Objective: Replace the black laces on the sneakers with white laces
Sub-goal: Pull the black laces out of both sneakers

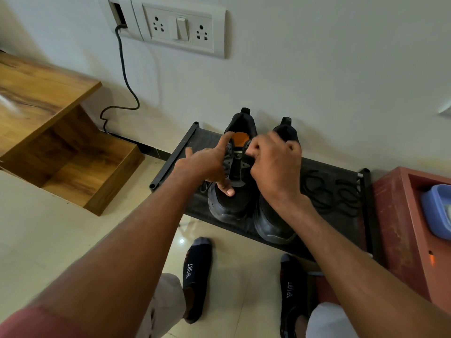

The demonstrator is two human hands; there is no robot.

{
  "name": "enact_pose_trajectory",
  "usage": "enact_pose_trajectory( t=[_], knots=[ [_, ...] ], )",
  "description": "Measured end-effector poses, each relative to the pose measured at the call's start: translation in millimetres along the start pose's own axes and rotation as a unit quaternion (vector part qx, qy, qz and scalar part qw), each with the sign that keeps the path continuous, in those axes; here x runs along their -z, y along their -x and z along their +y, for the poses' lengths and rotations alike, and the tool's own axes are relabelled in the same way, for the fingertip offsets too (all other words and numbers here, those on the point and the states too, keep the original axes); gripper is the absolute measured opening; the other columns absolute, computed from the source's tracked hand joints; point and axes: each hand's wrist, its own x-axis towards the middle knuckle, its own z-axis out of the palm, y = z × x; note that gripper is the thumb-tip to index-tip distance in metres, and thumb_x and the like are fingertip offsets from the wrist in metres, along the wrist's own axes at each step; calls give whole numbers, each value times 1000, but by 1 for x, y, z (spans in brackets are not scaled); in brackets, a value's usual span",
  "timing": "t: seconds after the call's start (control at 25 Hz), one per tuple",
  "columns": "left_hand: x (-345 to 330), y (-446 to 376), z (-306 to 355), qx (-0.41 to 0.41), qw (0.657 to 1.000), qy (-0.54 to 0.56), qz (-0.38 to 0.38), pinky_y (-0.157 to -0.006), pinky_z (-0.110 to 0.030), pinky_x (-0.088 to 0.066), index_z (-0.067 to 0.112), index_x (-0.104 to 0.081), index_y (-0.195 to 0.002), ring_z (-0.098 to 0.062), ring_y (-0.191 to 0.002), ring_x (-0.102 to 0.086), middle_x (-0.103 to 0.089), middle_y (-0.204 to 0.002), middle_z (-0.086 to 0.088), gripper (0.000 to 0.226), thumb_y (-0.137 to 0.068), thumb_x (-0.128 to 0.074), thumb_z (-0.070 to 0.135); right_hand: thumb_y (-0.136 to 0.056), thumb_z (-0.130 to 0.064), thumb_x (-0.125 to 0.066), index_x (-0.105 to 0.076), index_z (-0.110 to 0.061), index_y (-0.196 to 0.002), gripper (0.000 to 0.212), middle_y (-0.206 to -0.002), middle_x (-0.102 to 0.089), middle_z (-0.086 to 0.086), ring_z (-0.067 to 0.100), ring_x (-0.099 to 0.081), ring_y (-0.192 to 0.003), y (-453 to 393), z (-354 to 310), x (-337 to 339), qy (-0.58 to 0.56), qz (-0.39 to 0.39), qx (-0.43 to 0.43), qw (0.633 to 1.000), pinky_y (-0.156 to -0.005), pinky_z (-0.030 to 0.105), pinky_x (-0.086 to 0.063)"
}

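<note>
Two black sneakers stand side by side on a black shoe rack [175, 154], toes toward me. The left sneaker [229, 208] has an orange insole, and its eyelets look bare. My left hand [205, 164] steadies its left eyelet flap, index finger stretched up and thumb pressed on the toe end of the tongue. My right hand [273, 167] is closed in a pinch at the top of its right eyelet flap; what the fingertips hold is hidden. That hand and forearm partly cover the right sneaker [273, 228]. A loose black lace [329, 189] lies coiled on the rack to the right. No white lace is in view.
A wooden stepped shelf [61, 147] stands at the left. A black cable [124, 76] hangs from the wall socket plate [180, 25]. A red cabinet [400, 215] with a blue container [436, 211] is at the right. My socked feet [196, 274] rest on the tiled floor.
</note>
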Motion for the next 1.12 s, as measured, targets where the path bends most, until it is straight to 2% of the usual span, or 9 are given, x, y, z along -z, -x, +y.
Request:
enact_pose_trajectory(
  t=[0.08,0.2,0.28,0.36,0.44,0.68,0.84,0.96,1.12],
  knots=[
    [1,1,0,-4,1000,1,10,-119,-74,7,48,29,-152,-42,-151,-34,-57,-149,-14,158,-58,-98,48,-94,-3,-67,-60,-19,-96,18,-88,-63,-10,11,-60,-80,-5,3,5,-34,29,7,999,-99,53,-46],
    [1,5,1,-4,1000,6,9,-120,-73,7,46,29,-154,-42,-151,-34,-58,-148,-14,157,-61,-97,46,-86,7,-68,-57,-21,-116,42,-92,-64,-10,13,-68,-85,-6,3,5,-58,-110,32,992,-97,53,-53],
    [1,6,5,-9,1000,0,6,-120,-73,5,45,30,-154,-42,-150,-35,-56,-150,-14,158,-60,-98,45,-90,-7,-65,-63,-27,-117,34,-102,-68,-10,14,-67,-96,-1,0,2,-3,-185,41,982,-111,51,-38],
    [2,7,7,-17,1000,-3,2,-120,-73,5,43,29,-155,-41,-149,-37,-55,-152,-13,159,-60,-98,44,-96,-32,-62,-68,-32,-109,14,-103,-68,-11,12,-65,-97,5,0,-2,38,-184,45,981,-115,51,-28],
    [3,8,6,-17,1000,1,3,-120,-74,4,44,29,-155,-41,-150,-36,-54,-152,-13,159,-59,-98,45,-97,-46,-65,-68,-33,-107,17,-98,-69,-12,12,-65,-95,8,0,-4,49,-170,43,983,-114,53,-28],
    [2,9,8,-18,1000,-1,3,-120,-74,0,43,29,-155,-39,-149,-38,-55,-152,-12,157,-62,-97,45,-100,-29,-66,-76,-35,-108,14,-102,-73,-13,13,-64,-105,6,4,-5,48,-187,48,980,-114,51,-23],
    [3,10,8,-19,1000,2,2,-120,-74,0,42,30,-155,-40,-150,-36,-55,-152,-12,158,-61,-97,45,-91,-8,-72,-75,-26,-89,19,-85,-73,-12,10,-69,-84,-2,4,-7,-79,-57,6,995,-100,53,-48],
    [4,11,8,-20,1000,9,-1,-120,-74,1,42,30,-155,-39,-151,-35,-55,-153,-10,157,-62,-97,44,-95,-6,-65,-68,-23,-93,18,-93,-64,-11,7,-64,-79,-16,1,5,-173,58,-29,983,-85,52,-55],
    [4,9,6,-27,1000,3,0,-120,-74,-2,43,29,-155,-39,-149,-38,-54,-153,-11,157,-62,-97,44,-100,-27,-65,-70,-29,-109,11,-110,-61,-7,14,-64,-95,-6,7,4,2,-141,0,990,-101,53,-45]
  ],
)
